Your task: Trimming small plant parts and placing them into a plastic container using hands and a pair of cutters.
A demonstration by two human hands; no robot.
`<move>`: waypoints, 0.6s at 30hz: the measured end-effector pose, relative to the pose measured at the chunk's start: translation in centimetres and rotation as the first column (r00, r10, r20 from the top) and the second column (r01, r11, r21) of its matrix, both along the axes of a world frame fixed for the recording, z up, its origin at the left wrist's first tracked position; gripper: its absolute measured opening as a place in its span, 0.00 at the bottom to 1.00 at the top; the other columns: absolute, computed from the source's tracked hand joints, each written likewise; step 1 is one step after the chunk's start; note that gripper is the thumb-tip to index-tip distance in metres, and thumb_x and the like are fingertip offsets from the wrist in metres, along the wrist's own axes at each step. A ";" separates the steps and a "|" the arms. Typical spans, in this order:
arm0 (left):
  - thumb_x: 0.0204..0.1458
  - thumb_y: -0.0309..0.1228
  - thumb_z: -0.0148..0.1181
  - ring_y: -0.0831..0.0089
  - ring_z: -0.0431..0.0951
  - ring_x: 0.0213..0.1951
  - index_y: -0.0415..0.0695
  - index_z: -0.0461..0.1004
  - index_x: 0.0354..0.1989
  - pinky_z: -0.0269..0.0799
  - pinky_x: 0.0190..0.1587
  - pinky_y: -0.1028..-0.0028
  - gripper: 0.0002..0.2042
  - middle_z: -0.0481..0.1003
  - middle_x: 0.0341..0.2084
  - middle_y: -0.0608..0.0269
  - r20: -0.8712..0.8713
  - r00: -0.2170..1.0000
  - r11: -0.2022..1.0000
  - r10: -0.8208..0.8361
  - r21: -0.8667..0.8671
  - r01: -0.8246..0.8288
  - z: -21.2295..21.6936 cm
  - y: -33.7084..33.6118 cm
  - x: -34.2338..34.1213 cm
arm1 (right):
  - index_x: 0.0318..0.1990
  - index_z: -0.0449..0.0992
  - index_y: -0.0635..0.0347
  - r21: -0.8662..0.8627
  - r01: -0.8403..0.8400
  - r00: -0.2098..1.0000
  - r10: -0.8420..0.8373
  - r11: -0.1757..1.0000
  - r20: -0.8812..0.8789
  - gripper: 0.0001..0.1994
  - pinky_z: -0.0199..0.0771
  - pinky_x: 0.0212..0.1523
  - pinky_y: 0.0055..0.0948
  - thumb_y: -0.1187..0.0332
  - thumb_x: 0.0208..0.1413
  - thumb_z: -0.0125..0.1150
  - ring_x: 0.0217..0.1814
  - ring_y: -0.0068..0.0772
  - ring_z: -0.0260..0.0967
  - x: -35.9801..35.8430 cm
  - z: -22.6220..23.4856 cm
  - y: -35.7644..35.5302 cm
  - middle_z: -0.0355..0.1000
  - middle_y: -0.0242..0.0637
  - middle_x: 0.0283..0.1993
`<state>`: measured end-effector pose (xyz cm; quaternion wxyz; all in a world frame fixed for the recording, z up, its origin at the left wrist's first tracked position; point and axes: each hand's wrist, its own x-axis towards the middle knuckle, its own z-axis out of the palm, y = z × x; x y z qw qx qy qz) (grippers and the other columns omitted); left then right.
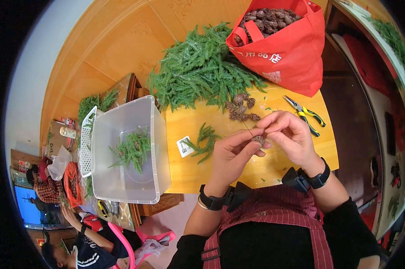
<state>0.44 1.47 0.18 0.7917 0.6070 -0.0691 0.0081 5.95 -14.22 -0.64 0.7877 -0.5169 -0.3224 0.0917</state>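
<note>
Over the near part of the yellow wooden table (180, 175), my two hands meet. Between the fingers of my left hand (236, 152) is a small brown pine cone (258, 140), partly covered by fingertips. A thin wire (247, 127) sticks up beside that hand's fingers. My right hand (292, 134) pinches close above the cone; what lies between its fingertips is hidden. Just beyond the hands sits a small cluster of loose pine cones (239, 106). A green artificial pine sprig (205, 139) lies left of my left hand, beside a small white printed card (183, 146).
Yellow-and-black pliers (304, 114) lie at the right. A heap of green sprigs (198, 67) and a red bag (283, 58) full of pine cones stand at the back. Left is a clear plastic bin (160, 179) with a sprig inside. Other people (92, 242) work at the far left.
</note>
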 end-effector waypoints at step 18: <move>0.53 0.22 0.48 0.77 0.73 0.29 0.36 0.70 0.44 0.69 0.27 0.81 0.11 0.74 0.31 0.61 -0.046 0.979 0.979 -0.201 -0.039 0.199 0.0 0.7 -0.2 | 0.32 0.62 0.62 -0.104 -0.249 0.960 0.232 0.963 -0.157 0.02 0.70 0.39 0.28 0.77 0.53 0.48 0.42 0.32 0.67 0.2 1.9 -0.9 0.65 0.52 0.46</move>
